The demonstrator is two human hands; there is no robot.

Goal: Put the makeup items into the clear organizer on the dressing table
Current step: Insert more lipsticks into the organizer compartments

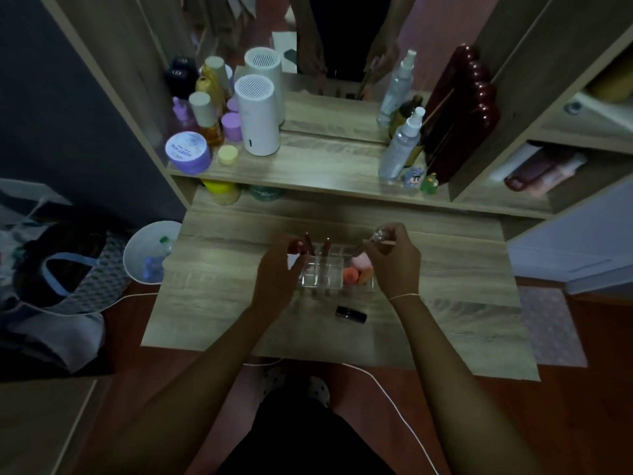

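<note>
Hands work over the clear organizer (322, 274) standing mid-way across the wooden dressing table (445, 279). The left hand (274, 275) is at the organizer's left end, fingers curled around a red lipstick-like tube (294, 247) held just above the rim. The right hand (394, 260) is pinched closed on a thin-handled makeup brush (371, 243), tilted over the organizer's right side. Two reddish tubes (327, 246) stand upright in the back compartments. Pink and orange sponges (356, 269) lie in the right-hand compartment. A dark lipstick (351, 314) lies on its side on the table, just in front of the organizer.
</note>
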